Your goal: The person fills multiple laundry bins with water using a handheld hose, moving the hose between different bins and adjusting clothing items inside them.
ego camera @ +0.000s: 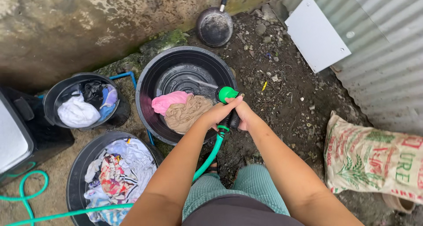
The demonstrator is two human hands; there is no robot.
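Observation:
Both my hands grip a green and black hose spray nozzle (228,95) over the right rim of a big black basin (145,78). My left hand (217,114) wraps the handle from the left, my right hand (245,115) from the right. The green hose (210,157) runs down from the nozzle toward my legs. Inside the basin lie a pink cloth (168,101) and a tan cloth (188,113) in shallow water.
A black bucket (56,91) with white and blue clothes stands at the left. A second black tub (79,164) of mixed clothes is at lower left. A frying pan (214,27) lies by the wall, a printed sack (374,158) at right, a corrugated metal wall (387,54) beyond.

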